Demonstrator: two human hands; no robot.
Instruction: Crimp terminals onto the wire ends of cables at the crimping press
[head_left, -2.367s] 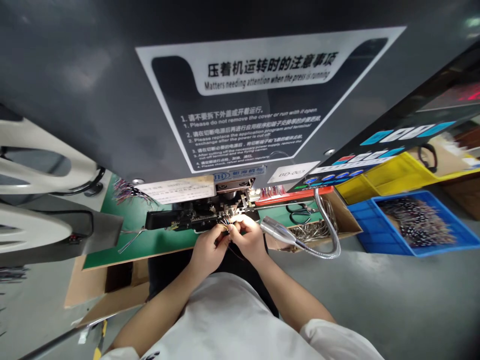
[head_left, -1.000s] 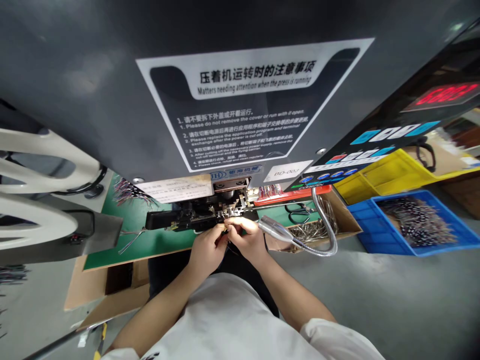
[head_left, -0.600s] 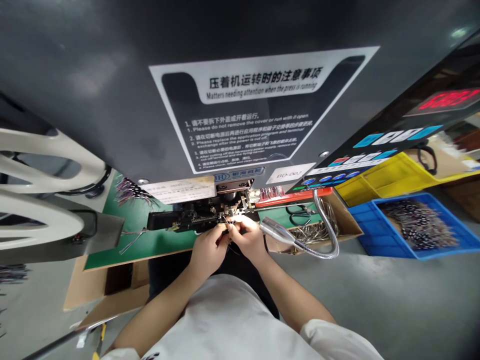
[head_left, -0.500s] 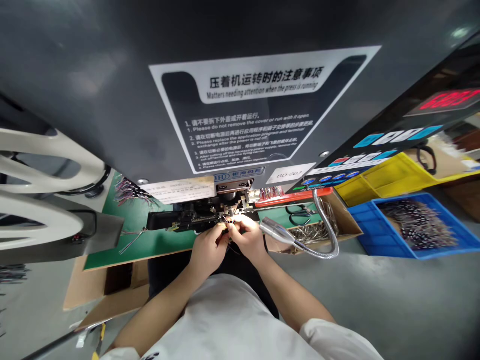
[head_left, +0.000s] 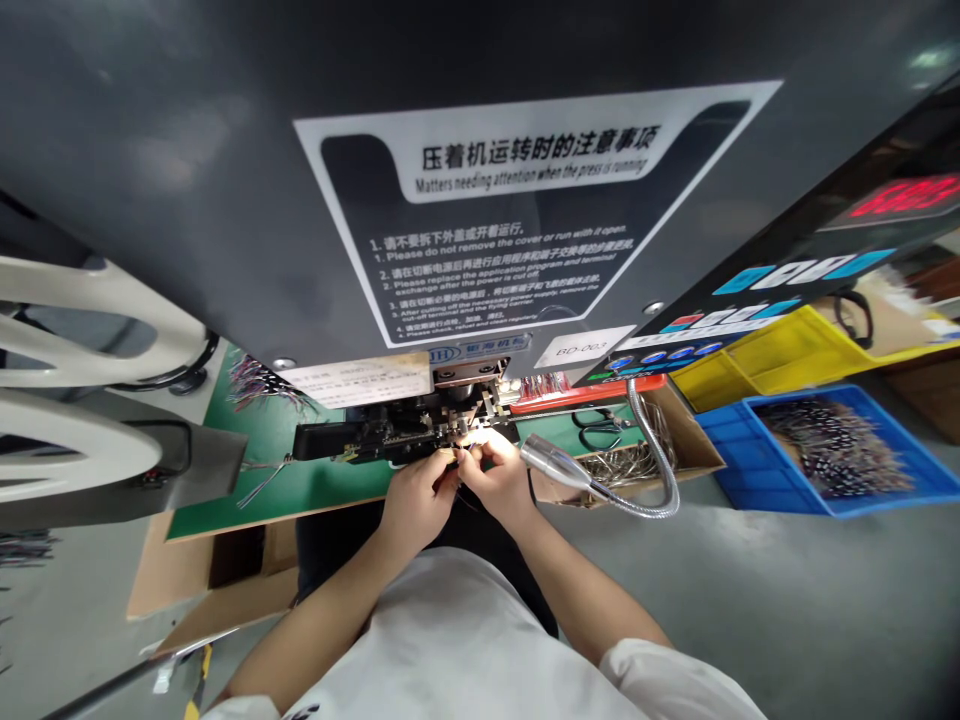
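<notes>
My left hand [head_left: 416, 497] and my right hand [head_left: 496, 480] meet in front of the black crimping head [head_left: 390, 436] of a dark grey press [head_left: 225, 180]. Both hands are closed in a pinch on a small bundle of thin coloured wires [head_left: 457, 455], whose ends point into the press's tooling. The fingertips nearly touch each other. A gooseneck lamp [head_left: 559, 466] shines on them from the right.
A green mat [head_left: 300, 480] covers the bench under the press. Loose wires [head_left: 251, 382] lie at its far left. A cardboard box [head_left: 660, 440] with scissors and terminals sits to the right, then a blue bin [head_left: 825, 445] of wires and a yellow bin [head_left: 757, 360]. A control panel [head_left: 750, 290] hangs right.
Both hands stay pinched on the wires at the tooling, with only small finger shifts. The view has wobbled slightly as my head moved.
</notes>
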